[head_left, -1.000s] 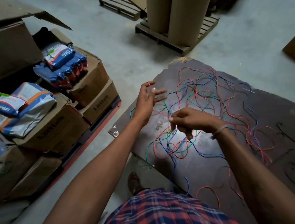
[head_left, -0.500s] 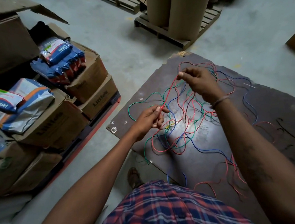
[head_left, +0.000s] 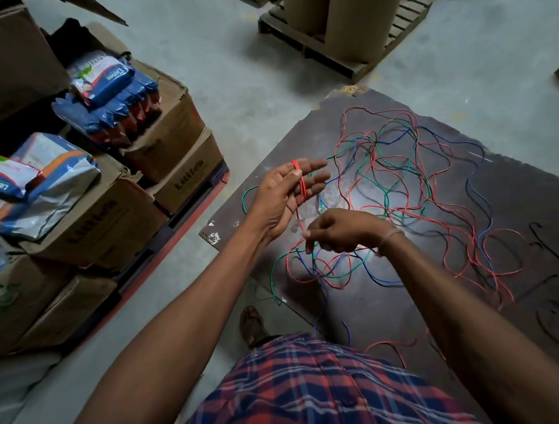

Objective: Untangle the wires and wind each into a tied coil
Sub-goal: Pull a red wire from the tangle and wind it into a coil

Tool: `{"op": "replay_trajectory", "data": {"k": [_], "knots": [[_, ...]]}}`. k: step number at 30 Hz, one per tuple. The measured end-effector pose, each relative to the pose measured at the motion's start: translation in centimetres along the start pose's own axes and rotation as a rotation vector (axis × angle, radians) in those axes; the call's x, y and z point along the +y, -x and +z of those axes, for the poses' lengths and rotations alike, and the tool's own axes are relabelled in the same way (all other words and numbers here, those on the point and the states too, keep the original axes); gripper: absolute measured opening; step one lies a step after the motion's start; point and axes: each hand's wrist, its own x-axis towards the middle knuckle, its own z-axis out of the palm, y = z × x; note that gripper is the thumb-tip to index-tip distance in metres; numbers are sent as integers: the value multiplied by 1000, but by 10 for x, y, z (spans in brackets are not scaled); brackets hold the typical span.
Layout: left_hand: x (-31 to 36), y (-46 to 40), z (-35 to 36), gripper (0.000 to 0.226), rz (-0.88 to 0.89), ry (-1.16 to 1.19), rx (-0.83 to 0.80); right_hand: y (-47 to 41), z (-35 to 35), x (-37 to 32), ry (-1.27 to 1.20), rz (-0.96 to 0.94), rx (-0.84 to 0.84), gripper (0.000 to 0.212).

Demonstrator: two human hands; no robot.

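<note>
A tangle of red, green, blue and black wires (head_left: 399, 182) lies spread over a dark board (head_left: 522, 212). My left hand (head_left: 286, 194) is raised over the board's left edge, fingers straight and spread, with a red wire (head_left: 299, 183) looped round them. From there the red wire runs down to my right hand (head_left: 339, 228), which pinches it between curled fingers just below the left hand. More wire loops lie on the board under both hands.
Stacked cardboard boxes (head_left: 104, 219) with blue and white packets (head_left: 108, 88) stand at the left on a pallet. Tall cardboard rolls (head_left: 356, 11) stand on a wooden pallet at the back. A sandalled foot (head_left: 252, 324) rests on the concrete floor by the board's edge.
My left hand has risen and opened, the red wire now wound round its fingers. My right hand has come back from the far tangle to just below the left hand, pulling the red wire.
</note>
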Motion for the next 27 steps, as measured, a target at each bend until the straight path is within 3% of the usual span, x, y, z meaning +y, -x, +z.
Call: {"op": "replay_trajectory", "data": {"k": [3,7,12,17,23,27], "knots": [[-9,-7,-7,19,3,-191,22,24,-8,-14,77,-50,12,34],[-18,-8,-12,24,-16,-483,-33,50,-40,-25,175,-105,156,25],[-26,1,-17,35,-59,-646,-117,66,-83,-29,-186,-245,356,27],[-27,19,-13,36,-127,-475,-146,51,-117,-19,-274,-316,514,27],[-17,27,0,41,-184,-155,-167,-2,-92,14,-236,-274,769,25],[-7,22,5,40,-150,-11,-89,-15,-50,33,-181,-177,644,26]]}}
